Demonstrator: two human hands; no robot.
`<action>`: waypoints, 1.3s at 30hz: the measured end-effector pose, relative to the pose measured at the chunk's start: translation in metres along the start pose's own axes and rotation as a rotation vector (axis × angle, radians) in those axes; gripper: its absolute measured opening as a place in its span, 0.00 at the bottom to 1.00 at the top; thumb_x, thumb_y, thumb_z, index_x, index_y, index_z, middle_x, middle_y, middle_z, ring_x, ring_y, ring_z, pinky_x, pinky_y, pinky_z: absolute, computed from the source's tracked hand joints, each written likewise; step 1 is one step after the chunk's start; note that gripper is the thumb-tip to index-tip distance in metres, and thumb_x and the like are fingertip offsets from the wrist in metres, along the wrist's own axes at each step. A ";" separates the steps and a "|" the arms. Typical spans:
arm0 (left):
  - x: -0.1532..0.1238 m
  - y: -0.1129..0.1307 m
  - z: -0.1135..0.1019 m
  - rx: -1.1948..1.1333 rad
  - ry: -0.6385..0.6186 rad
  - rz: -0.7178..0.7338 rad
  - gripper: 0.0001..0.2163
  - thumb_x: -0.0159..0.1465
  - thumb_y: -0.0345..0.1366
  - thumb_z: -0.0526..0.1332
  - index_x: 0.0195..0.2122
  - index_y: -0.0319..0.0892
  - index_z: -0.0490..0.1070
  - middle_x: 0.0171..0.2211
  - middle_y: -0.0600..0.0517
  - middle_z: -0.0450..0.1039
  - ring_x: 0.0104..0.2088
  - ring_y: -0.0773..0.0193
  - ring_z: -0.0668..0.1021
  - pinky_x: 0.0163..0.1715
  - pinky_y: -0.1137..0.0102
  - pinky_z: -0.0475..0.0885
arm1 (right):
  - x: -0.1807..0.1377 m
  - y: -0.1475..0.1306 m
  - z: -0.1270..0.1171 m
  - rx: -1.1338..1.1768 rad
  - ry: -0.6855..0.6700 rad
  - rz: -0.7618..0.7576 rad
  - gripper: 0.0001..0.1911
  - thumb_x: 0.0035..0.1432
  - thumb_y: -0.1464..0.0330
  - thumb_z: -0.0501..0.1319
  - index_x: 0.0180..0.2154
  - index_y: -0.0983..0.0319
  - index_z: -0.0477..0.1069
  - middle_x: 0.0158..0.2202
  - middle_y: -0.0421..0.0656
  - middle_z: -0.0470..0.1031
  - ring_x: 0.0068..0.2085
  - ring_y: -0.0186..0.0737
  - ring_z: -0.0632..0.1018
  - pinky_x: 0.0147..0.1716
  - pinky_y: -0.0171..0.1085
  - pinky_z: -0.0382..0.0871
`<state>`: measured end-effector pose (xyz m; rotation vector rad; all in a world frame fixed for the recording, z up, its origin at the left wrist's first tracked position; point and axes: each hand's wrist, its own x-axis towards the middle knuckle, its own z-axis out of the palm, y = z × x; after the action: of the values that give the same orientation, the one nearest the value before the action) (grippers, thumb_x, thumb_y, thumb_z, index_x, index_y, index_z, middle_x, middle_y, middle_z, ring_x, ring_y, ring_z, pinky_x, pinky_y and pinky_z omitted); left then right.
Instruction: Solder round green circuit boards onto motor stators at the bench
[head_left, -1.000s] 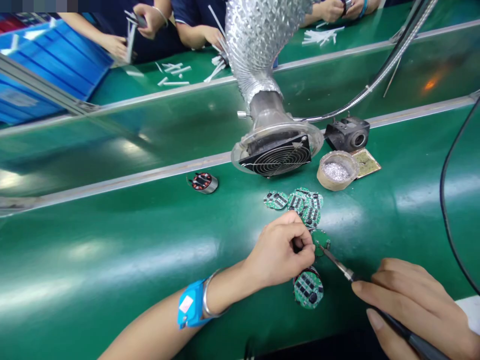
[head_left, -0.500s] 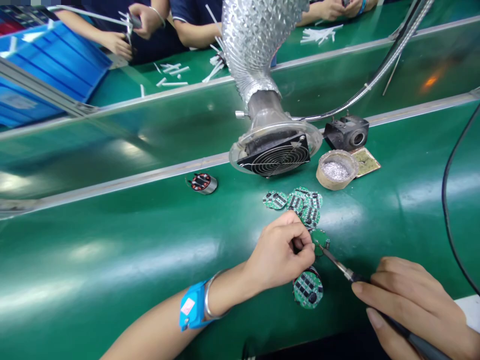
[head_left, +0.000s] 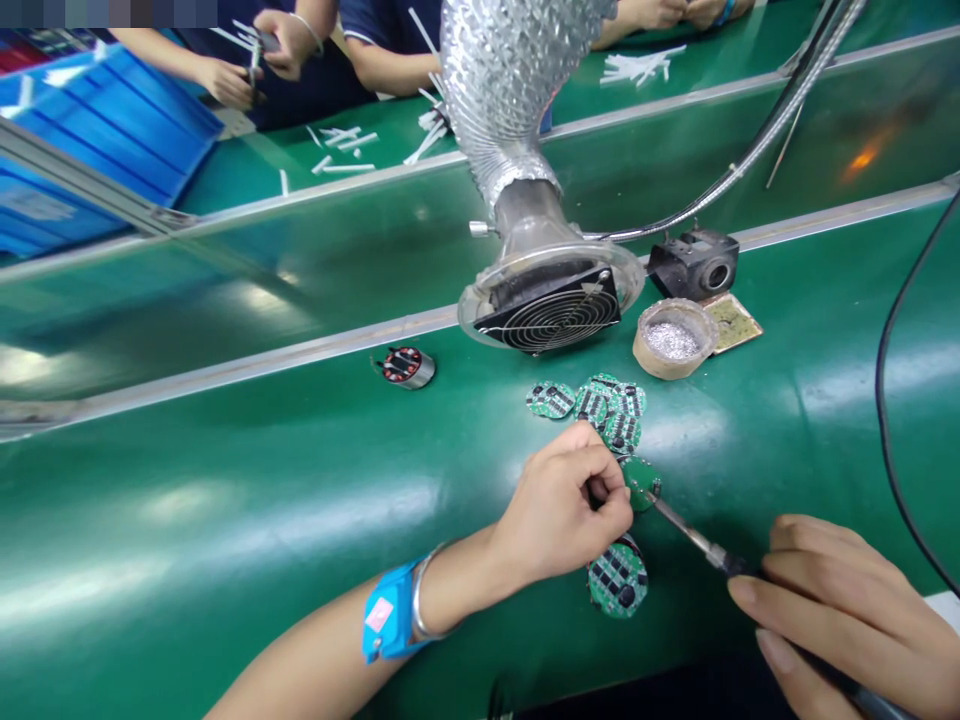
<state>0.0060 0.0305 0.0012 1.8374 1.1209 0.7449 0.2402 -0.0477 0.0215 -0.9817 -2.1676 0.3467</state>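
Note:
My left hand [head_left: 574,492] is closed in a pinch at the left edge of a round green circuit board [head_left: 643,483]; its fingertips hide that edge. My right hand [head_left: 847,610] grips a soldering iron [head_left: 694,540] by its dark handle. The iron's tip is at the lower right rim of the board; whether it touches cannot be made out. Just below my left hand, another round circuit board [head_left: 617,582] with black chips sits on a part mostly hidden beneath it. Several more round boards [head_left: 611,405] lie in an overlapping group beyond my fingers.
A fume extractor hood [head_left: 551,300] on a foil duct hangs over the bench. Behind the boards are a round pot of silvery solder [head_left: 673,342], a sponge tray [head_left: 735,325] and a black iron stand [head_left: 694,266]. A motor stator [head_left: 407,368] stands left. Co-workers handle white strips across the divider.
My right hand has drawn the soldering iron slightly right, its tip moving from the board's middle to its lower right rim. My left hand has barely moved.

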 end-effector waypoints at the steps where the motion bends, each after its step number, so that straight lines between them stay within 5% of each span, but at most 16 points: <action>1: 0.000 0.000 0.000 0.002 0.001 0.002 0.04 0.52 0.25 0.59 0.22 0.38 0.70 0.24 0.53 0.65 0.25 0.70 0.69 0.22 0.76 0.64 | 0.001 0.001 -0.002 -0.010 0.007 -0.020 0.13 0.58 0.78 0.57 0.43 0.63 0.73 0.28 0.43 0.74 0.33 0.41 0.77 0.31 0.41 0.73; 6: 0.000 0.000 0.002 0.012 0.000 0.007 0.04 0.51 0.24 0.59 0.22 0.37 0.70 0.24 0.53 0.65 0.25 0.70 0.69 0.21 0.77 0.64 | 0.020 0.009 0.009 -0.039 0.096 0.019 0.16 0.60 0.77 0.56 0.49 0.60 0.69 0.27 0.41 0.75 0.30 0.40 0.78 0.27 0.38 0.73; 11: 0.000 0.000 -0.003 0.026 -0.032 0.008 0.04 0.52 0.24 0.60 0.22 0.38 0.69 0.25 0.53 0.65 0.24 0.70 0.70 0.21 0.77 0.66 | 0.037 0.022 0.040 0.119 0.005 0.046 0.15 0.59 0.79 0.59 0.48 0.62 0.69 0.46 0.49 0.78 0.48 0.43 0.79 0.47 0.40 0.76; 13: -0.001 -0.004 -0.012 0.010 -0.073 0.032 0.03 0.55 0.25 0.60 0.28 0.38 0.72 0.29 0.52 0.67 0.25 0.71 0.71 0.22 0.77 0.68 | 0.037 0.027 0.047 0.168 -0.044 0.063 0.13 0.60 0.79 0.59 0.46 0.62 0.69 0.48 0.49 0.78 0.49 0.43 0.79 0.48 0.40 0.75; 17: -0.005 -0.021 -0.034 0.098 -0.229 0.262 0.08 0.60 0.26 0.60 0.41 0.39 0.73 0.37 0.49 0.71 0.33 0.67 0.75 0.30 0.74 0.72 | 0.033 0.030 0.051 0.154 -0.025 0.078 0.14 0.60 0.79 0.60 0.46 0.61 0.69 0.49 0.49 0.77 0.45 0.42 0.80 0.45 0.40 0.76; 21: -0.007 -0.033 -0.036 0.155 -0.271 0.416 0.02 0.63 0.32 0.64 0.36 0.42 0.76 0.34 0.51 0.72 0.31 0.69 0.75 0.30 0.76 0.70 | 0.030 0.031 0.055 0.137 0.011 0.050 0.16 0.59 0.79 0.60 0.48 0.62 0.68 0.48 0.50 0.77 0.44 0.43 0.79 0.43 0.41 0.76; 29: -0.006 -0.009 -0.009 -0.089 -0.164 0.140 0.03 0.60 0.30 0.65 0.30 0.36 0.75 0.27 0.54 0.67 0.22 0.74 0.69 0.22 0.79 0.66 | 0.033 0.026 0.056 0.173 0.085 0.074 0.20 0.56 0.78 0.63 0.50 0.60 0.67 0.49 0.48 0.76 0.48 0.45 0.76 0.48 0.45 0.73; 35: -0.007 -0.009 -0.008 -0.125 -0.156 0.081 0.03 0.60 0.31 0.65 0.30 0.37 0.75 0.27 0.54 0.67 0.22 0.75 0.69 0.21 0.80 0.66 | 0.043 0.017 0.052 0.189 0.138 0.081 0.16 0.57 0.80 0.61 0.45 0.59 0.68 0.34 0.41 0.76 0.34 0.38 0.72 0.34 0.39 0.71; 39: -0.009 -0.008 -0.004 -0.171 -0.098 0.017 0.04 0.59 0.31 0.63 0.28 0.37 0.72 0.26 0.54 0.67 0.21 0.74 0.68 0.19 0.80 0.65 | 0.042 0.016 0.057 0.089 0.144 0.014 0.13 0.58 0.80 0.57 0.42 0.60 0.69 0.26 0.38 0.71 0.29 0.36 0.70 0.34 0.39 0.71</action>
<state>-0.0041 0.0255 -0.0047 1.7223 0.9505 0.7289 0.1889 -0.0030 -0.0055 -0.9430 -1.9997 0.3646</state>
